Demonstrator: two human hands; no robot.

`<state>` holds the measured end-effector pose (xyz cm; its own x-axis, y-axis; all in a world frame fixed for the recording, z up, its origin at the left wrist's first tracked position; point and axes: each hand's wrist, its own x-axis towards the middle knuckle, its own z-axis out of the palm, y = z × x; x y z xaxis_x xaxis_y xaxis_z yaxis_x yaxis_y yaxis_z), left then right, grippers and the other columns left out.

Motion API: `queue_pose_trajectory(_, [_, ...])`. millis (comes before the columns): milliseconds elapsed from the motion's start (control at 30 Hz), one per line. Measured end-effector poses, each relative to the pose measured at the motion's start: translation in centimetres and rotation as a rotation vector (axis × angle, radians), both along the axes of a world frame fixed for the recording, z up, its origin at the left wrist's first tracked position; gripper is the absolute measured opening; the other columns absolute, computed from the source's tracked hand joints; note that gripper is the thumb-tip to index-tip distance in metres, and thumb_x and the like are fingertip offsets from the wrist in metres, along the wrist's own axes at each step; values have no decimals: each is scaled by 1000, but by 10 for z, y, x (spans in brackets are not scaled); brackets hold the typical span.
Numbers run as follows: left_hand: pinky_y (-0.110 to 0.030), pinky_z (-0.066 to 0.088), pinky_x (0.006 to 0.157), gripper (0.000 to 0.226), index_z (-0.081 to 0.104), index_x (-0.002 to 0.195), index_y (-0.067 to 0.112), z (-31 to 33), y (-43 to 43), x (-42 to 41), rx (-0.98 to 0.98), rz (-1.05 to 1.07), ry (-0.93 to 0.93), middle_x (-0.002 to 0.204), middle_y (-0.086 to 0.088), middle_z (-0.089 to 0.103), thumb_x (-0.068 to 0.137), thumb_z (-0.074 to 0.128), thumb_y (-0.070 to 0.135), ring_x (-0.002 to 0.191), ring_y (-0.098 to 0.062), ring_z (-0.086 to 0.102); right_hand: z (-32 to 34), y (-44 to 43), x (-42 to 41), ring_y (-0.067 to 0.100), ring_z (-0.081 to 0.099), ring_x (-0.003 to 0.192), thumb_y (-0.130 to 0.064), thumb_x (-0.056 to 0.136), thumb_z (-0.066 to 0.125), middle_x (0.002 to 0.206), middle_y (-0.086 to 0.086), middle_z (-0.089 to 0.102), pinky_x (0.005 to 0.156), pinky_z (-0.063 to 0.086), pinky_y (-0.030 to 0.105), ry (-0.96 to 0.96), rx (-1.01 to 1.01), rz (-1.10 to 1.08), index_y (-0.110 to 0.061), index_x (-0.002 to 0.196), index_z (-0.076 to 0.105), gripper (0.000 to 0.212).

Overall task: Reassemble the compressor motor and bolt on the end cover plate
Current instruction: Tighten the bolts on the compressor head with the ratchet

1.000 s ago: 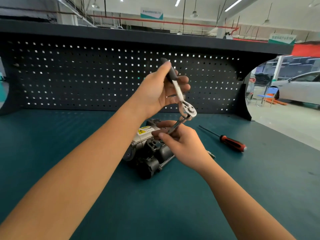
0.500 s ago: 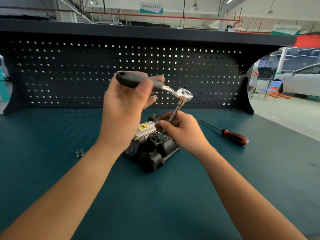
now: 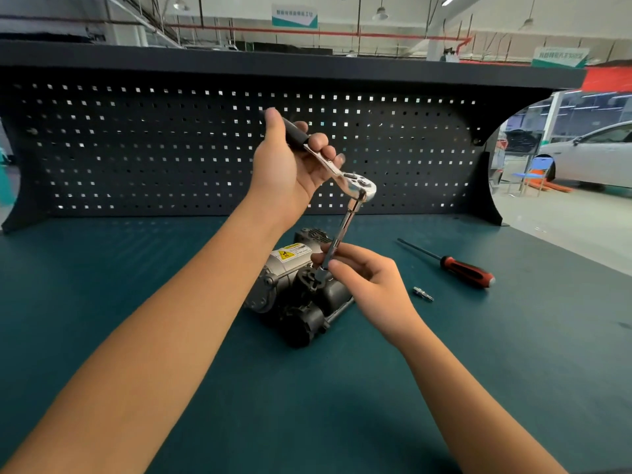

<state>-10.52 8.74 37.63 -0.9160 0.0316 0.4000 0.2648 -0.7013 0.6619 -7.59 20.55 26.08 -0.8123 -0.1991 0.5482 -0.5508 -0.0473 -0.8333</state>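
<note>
The left hand (image 3: 290,165) grips the ratchet (image 3: 355,184), whose extension (image 3: 343,230) slants down from it into the compressor (image 3: 297,299), pinched low by the right hand (image 3: 371,285).

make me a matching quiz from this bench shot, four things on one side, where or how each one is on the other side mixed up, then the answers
Things:
1 ratchet
2 extension
3 screwdriver
4 compressor

States:
a bears a yellow warning label
b gripped in the left hand
c lies on the mat, untouched
d pinched by the right hand

Pairs: 1-b, 2-d, 3-c, 4-a
</note>
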Motion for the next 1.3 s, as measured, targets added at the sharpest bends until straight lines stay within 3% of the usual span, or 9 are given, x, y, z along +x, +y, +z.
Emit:
queue_pose_trajectory(233, [-13, 39, 39, 51, 46, 77, 9, 11, 7, -14, -45, -218, -206, 42, 5, 39, 100, 25, 48, 33, -9, 40, 0, -3, -2, 4, 66, 91, -2, 90, 57, 96, -3, 71, 85, 49, 16, 110, 133, -114, -13, 106, 67, 22])
queue_pose_trajectory(367, [-14, 39, 41, 49, 45, 76, 12, 8, 13, -10, -83, -242, -161, 43, 6, 39, 100, 24, 49, 35, -8, 42, 1, 0, -3, 7, 65, 93, -3, 91, 56, 99, 1, 71, 86, 49, 18, 117, 168, -124, -17, 108, 66, 24])
queue_pose_trajectory(500, [-22, 39, 56, 46, 44, 75, 18, -3, 3, -1, -20, -248, -19, 45, 8, 41, 98, 25, 53, 40, -8, 44, -1, 1, 0, 4, 63, 96, 2, 89, 56, 102, -1, 67, 86, 47, 14, 125, 151, -74, -26, 104, 58, 32])
queue_pose_trajectory(700, [-23, 45, 60, 42, 42, 79, 18, -15, -11, 16, -10, 74, 77, 51, 7, 52, 100, 23, 48, 52, -11, 57, -3, -3, -1, 3, 65, 90, 1, 89, 58, 92, -9, 67, 84, 48, 14, 192, 155, -157, -20, 104, 65, 27])
queue_pose_trajectory(833, [-24, 48, 65, 30, 43, 82, 19, -30, -21, 36, -87, 305, 191, 63, 6, 63, 100, 27, 38, 74, -14, 67, -1, -5, -4, 8, 67, 88, 0, 88, 59, 87, -13, 68, 86, 52, 26, 191, 130, -212, -23, 99, 67, 27])
queue_pose_trajectory(933, [-25, 49, 72, 12, 41, 84, 20, -42, -20, 54, -263, 499, 434, 71, 5, 68, 90, 39, 30, 86, -16, 68, 1, -6, -8, 12, 68, 88, -3, 87, 61, 86, -5, 70, 87, 53, 31, 159, 132, -233, -7, 103, 69, 18])
queue_pose_trajectory(1033, [-28, 48, 83, 8, 39, 91, 21, -56, -16, 64, -458, 578, 705, 85, 3, 68, 89, 39, 29, 94, -12, 65, 1, -5, -8, 10, 68, 84, -4, 87, 62, 85, 0, 72, 82, 53, 28, 169, 129, -238, -12, 95, 70, 14])
queue_pose_trajectory(1167, [-28, 50, 79, 34, 42, 91, 17, -53, -19, 57, -316, 365, 558, 80, 5, 70, 95, 34, 50, 91, -15, 67, -5, -4, -5, -1, 65, 82, -2, 86, 63, 83, -14, 69, 81, 52, 19, 175, 79, -226, -35, 87, 63, 34])
queue_pose_trajectory(1300, [-24, 53, 70, 51, 47, 84, 15, -38, -18, 37, -198, 270, 355, 67, 7, 66, 97, 10, 49, 77, -13, 68, -8, -5, -5, -3, 64, 80, -4, 85, 66, 83, -14, 67, 76, 49, 13, 160, 64, -226, -26, 92, 63, 23])
